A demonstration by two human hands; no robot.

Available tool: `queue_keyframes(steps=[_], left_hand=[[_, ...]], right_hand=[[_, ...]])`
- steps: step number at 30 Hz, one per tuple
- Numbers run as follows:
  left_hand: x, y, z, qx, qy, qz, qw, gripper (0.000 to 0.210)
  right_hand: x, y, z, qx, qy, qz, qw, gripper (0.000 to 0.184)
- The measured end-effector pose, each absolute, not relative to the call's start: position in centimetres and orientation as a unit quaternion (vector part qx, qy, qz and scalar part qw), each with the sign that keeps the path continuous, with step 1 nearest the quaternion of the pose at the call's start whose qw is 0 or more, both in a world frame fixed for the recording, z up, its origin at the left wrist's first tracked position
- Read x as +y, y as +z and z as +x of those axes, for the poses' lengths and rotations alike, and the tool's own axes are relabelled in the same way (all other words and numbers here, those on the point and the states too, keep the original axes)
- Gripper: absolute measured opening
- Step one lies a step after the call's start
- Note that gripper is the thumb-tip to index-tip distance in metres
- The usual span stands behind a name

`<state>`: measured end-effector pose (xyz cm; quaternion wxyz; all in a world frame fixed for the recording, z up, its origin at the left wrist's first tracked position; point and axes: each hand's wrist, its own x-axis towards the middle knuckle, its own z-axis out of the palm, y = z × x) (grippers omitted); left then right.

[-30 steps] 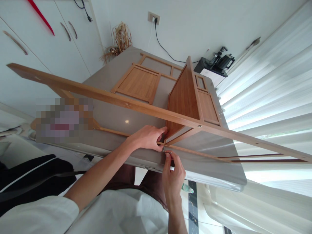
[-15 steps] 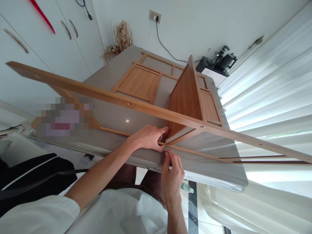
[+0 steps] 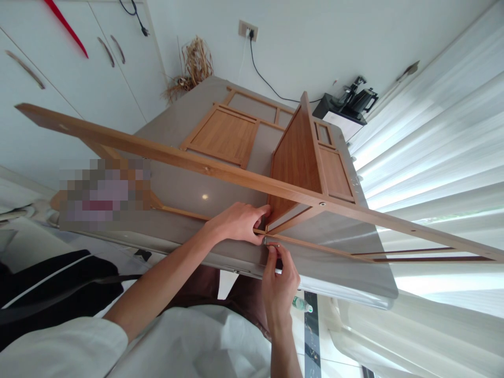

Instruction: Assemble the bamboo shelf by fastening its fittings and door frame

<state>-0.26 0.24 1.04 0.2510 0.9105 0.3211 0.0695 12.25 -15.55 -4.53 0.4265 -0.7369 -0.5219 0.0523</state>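
Observation:
A wooden frame (image 3: 205,170) stands on the grey table, its long top rail running across my view. An upright wooden panel (image 3: 295,149) joins it at an angle. My left hand (image 3: 240,223) wraps round the lower rail where the panel's bottom corner meets it, with the thumb against the panel. Close beside it, my right hand (image 3: 280,278) pinches a small L-shaped metal hex key (image 3: 265,241) at that joint. The fingers partly hide the key, and where its tip sits is too small to see.
Another wooden frame with a panel (image 3: 224,134) lies flat on the grey table (image 3: 177,121). Behind it are dried plants (image 3: 197,58) and a black kettle (image 3: 362,102) on a small stand. Curtains hang at right; a bottle (image 3: 302,304) is below the table edge. A blurred patch covers the left.
My right hand has shifted slightly right and down, its fingers turning a little with the hex key. My left hand keeps its hold. The view has moved slightly.

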Motion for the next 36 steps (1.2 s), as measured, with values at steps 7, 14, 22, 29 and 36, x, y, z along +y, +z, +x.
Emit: queue_keyframes(steps=[7,14,22,29,36], left_hand=[[0.2,1.04,-0.26,0.327,0.061,0.908,0.255,0.037],[0.33,0.59,-0.35,0.313,0.085,0.913,0.248,0.036],[0.4,0.66,-0.42,0.312,0.077,0.913,0.251,0.037],[0.45,0.66,-0.49,0.308,0.082,0.913,0.254,0.037],[0.36,0.58,-0.43,0.313,0.083,0.912,0.251,0.037]], right_hand=[[-15.75,-4.45,12.29,-0.547,0.048,-0.721,0.422,0.022],[-15.52,-4.32,12.03,-0.573,0.023,-0.707,0.413,0.02],[-15.57,-4.13,11.98,-0.583,0.005,-0.705,0.404,0.02],[-15.45,-4.35,12.02,-0.587,0.007,-0.704,0.399,0.02],[-15.5,-4.2,12.23,-0.565,0.036,-0.71,0.418,0.019]])
